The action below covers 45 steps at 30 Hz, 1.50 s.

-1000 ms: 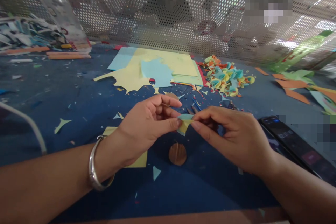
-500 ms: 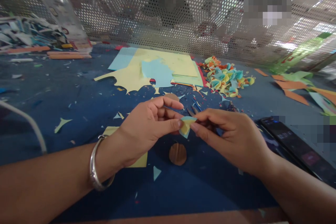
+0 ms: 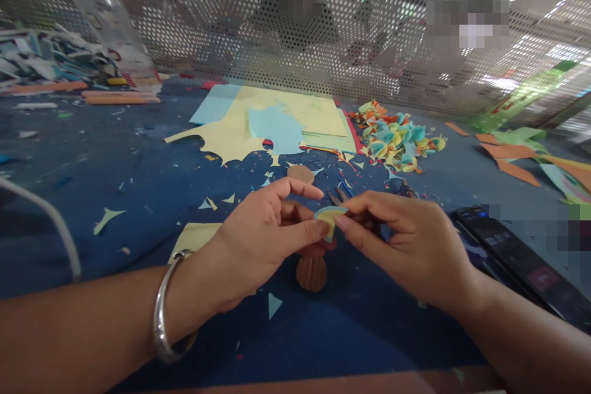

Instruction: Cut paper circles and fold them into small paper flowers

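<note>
Between both hands is a small folded paper piece (image 3: 329, 217), yellow inside with a light-blue edge, shaped like a fan. My left hand (image 3: 281, 221) pinches its left side between thumb and fingers, with the index finger stretched out above. On the other side, the thumb and index finger of my right hand (image 3: 406, 234) grip its right corner. Pointed dark blades (image 3: 338, 196) show just behind the right fingers; whether that hand holds them I cannot tell. Below the paper lies a brown disc (image 3: 311, 274), and a second brown disc (image 3: 300, 173) lies beyond the left hand.
Cut yellow sheets (image 3: 226, 138) and a blue sheet (image 3: 279, 129) lie at the back. Right of them is a heap of folded paper pieces (image 3: 397, 135). A phone (image 3: 521, 258) lies at right, orange strips (image 3: 512, 151) beyond it. A bottle (image 3: 120, 31) stands back left, before a perforated screen (image 3: 207, 31).
My left thumb has moved over more of the paper piece, and the left fingers have curled in beneath it. The paper now looks folded narrower. The right hand has barely moved.
</note>
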Each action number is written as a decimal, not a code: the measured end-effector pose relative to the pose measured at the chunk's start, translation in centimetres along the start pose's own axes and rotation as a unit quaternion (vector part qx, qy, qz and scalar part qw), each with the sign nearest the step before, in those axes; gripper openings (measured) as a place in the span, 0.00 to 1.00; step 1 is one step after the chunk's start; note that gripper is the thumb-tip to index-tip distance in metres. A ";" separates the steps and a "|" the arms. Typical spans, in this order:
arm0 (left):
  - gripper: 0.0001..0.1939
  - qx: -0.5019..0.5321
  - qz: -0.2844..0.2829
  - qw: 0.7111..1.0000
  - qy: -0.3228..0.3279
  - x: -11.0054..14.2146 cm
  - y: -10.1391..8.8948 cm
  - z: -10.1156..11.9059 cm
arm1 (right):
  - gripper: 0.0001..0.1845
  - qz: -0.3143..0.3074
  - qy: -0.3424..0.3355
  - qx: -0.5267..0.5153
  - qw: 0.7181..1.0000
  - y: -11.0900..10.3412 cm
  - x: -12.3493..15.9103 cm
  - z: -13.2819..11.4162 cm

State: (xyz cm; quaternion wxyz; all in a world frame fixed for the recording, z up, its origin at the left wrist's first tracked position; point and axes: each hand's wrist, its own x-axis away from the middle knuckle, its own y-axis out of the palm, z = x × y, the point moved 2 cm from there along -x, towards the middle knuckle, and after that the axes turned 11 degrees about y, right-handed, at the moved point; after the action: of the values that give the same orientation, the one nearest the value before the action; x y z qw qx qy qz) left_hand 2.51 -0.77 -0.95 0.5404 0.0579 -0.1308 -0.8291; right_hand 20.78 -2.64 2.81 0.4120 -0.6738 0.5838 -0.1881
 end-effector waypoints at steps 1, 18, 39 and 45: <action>0.22 -0.004 0.001 1.000 0.002 0.0 0.1 0.0 | 0.08 0.000 -0.002 0.002 1.000 0.0 0.0 0.0; 0.21 -0.045 0.060 0.996 0.047 0.1 0.3 0.5 | 0.05 0.027 -0.059 0.033 0.997 0.3 0.4 -0.3; 0.03 -0.315 -0.014 0.920 0.231 0.3 -0.6 2.1 | 0.10 -0.018 0.042 0.024 0.999 -1.2 -0.5 0.7; 0.06 -0.319 0.032 0.917 0.239 -0.3 -1.5 1.9 | 0.11 0.038 0.048 0.233 0.971 -5.7 0.5 3.3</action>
State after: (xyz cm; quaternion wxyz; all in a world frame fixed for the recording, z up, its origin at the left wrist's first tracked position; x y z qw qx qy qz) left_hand 0.85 0.34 0.48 0.5719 0.0746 0.2713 -0.7706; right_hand 26.93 -2.13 5.20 0.5362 -0.5271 0.5678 -0.3352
